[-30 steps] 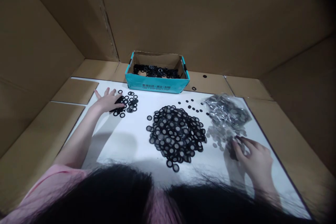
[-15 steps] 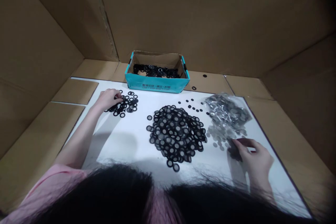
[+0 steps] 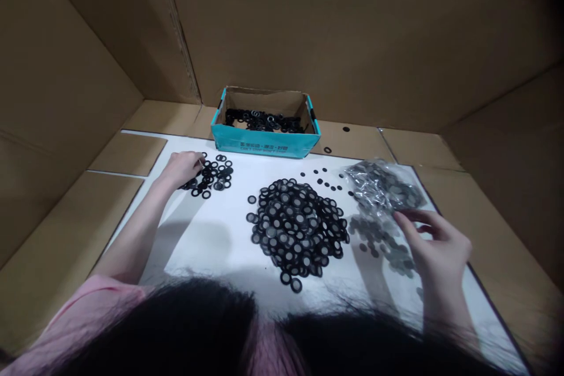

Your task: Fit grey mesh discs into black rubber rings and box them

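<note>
My left hand (image 3: 180,169) is at the left edge of a loose spread of black rings (image 3: 214,173), fingers curled and closed together; what lies between the fingertips is too small to make out. On the right, my right hand (image 3: 438,244) pinches thumb and forefinger together, raised over small grey discs (image 3: 376,235), close to the near edge of a clear plastic bag (image 3: 381,185) of grey discs. Whatever the pinch holds is hidden. Between the hands lies a big heap of black rings with grey centres (image 3: 297,223).
A turquoise cardboard box (image 3: 267,142) holding black rings stands at the back of the white board (image 3: 202,252). Several small dark discs (image 3: 326,182) lie between heap and bag. One black ring (image 3: 327,150) rests on cardboard. Cardboard walls (image 3: 352,29) enclose the sides and back.
My right hand has lifted from the loose grey discs and moved away from me, to the bag's near edge. My left hand has shifted only slightly among the rings.
</note>
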`<state>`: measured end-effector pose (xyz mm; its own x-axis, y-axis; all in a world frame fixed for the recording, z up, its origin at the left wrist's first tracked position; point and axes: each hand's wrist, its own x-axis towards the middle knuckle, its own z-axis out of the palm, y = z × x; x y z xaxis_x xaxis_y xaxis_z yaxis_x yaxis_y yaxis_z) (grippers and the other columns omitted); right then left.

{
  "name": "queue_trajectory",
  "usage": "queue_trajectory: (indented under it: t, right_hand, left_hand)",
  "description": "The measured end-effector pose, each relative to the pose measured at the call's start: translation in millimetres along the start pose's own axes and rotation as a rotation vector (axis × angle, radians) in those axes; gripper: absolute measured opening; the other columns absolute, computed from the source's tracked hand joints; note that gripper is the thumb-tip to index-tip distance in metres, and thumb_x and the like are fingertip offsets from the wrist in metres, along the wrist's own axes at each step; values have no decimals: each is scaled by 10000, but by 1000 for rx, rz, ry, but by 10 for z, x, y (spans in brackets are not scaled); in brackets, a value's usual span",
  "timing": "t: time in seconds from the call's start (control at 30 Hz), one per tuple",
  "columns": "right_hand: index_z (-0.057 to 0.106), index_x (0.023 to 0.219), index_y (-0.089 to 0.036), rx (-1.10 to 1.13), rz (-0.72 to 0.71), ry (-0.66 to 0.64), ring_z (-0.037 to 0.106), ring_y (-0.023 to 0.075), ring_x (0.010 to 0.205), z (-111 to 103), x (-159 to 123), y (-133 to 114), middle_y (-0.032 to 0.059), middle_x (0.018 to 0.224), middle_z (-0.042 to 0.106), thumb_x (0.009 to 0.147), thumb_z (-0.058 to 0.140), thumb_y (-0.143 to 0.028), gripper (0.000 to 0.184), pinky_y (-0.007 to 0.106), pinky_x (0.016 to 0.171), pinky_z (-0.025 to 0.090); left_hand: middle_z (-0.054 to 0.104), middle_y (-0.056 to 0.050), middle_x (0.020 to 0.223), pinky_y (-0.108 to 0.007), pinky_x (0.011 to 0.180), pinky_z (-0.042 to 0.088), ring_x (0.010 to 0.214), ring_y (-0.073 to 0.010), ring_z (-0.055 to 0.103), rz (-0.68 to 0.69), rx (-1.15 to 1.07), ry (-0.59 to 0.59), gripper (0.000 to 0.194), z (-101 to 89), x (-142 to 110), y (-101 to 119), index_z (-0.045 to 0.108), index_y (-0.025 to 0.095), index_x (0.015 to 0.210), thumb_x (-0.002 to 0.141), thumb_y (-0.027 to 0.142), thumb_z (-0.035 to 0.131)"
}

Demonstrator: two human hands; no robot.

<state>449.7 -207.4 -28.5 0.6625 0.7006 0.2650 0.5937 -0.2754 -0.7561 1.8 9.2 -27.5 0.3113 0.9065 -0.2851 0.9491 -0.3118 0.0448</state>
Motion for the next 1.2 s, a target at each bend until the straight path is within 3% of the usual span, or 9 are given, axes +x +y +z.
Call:
queue_trajectory:
  t: [0.13, 0.3, 0.47, 0.63, 0.77, 0.87, 1.03, 1.2]
  right_hand:
    - [684, 733, -205, 93, -65, -34, 527, 179, 619, 106, 17, -296, 66, 732, 670, 662, 753, -356, 181, 345, 609, 427]
    - [677, 702, -207, 190, -163, -138, 551, 174, 648, 270, 5, -623, 49, 714, 669, 673, 752, -345, 160, 329, 639, 451]
    - [672, 698, -218, 245, -218, -192, 552, 152, 644, 414, -1, -798, 15, 702, 662, 700, 736, -345, 143, 305, 633, 439]
    - [669, 702, -213, 256, -273, -216, 542, 144, 637, 463, -2, -856, 13, 700, 662, 715, 723, -304, 107, 297, 611, 421]
    - [670, 708, -214, 272, -277, -223, 538, 147, 642, 474, -1, -838, 18, 706, 668, 721, 721, -318, 116, 309, 621, 426]
    - [667, 706, -215, 280, -285, -224, 549, 152, 640, 485, -6, -825, 19, 701, 673, 724, 718, -319, 117, 316, 610, 429]
    - [671, 702, -218, 301, -275, -223, 567, 152, 640, 501, -9, -810, 10, 689, 669, 711, 731, -309, 109, 312, 611, 442]
    - [690, 731, -217, 348, -270, -290, 598, 157, 670, 553, -31, -844, 16, 720, 691, 735, 721, -301, 89, 312, 631, 462]
  left_hand:
    - [618, -87, 1155, -415, 898, 524, 1033, -205, 613, 14, -78, 16, 301, -13, -12, -42, 591, 145, 1151, 928, 344, 555]
    - [668, -121, 1139, -364, 954, 459, 1109, -273, 606, 24, -154, 84, 292, -63, -28, -68, 679, 172, 1065, 944, 225, 418]
    - [628, -84, 1140, -415, 913, 514, 1034, -210, 612, 82, -249, 37, 281, -29, 23, -112, 610, 146, 1122, 937, 343, 535]
    - [608, -87, 1158, -406, 866, 540, 1007, -202, 615, 108, -367, 24, 313, 44, 59, -140, 582, 139, 1157, 930, 352, 553]
    - [670, -44, 912, -331, 800, 517, 838, -173, 639, 124, -480, 86, 273, 55, 49, -126, 641, 125, 1033, 906, 349, 550]
    - [664, -25, 770, -268, 717, 474, 726, -164, 625, 129, -560, 140, 307, 50, 45, -111, 673, 131, 1003, 808, 347, 575]
    - [676, -34, 783, -257, 653, 445, 636, -149, 599, 115, -674, 186, 411, 46, 43, -115, 696, 138, 937, 637, 418, 695]
    - [703, -73, 789, -291, 696, 523, 700, -191, 676, 137, -870, 146, 380, -72, -45, -18, 668, 118, 891, 682, 435, 671]
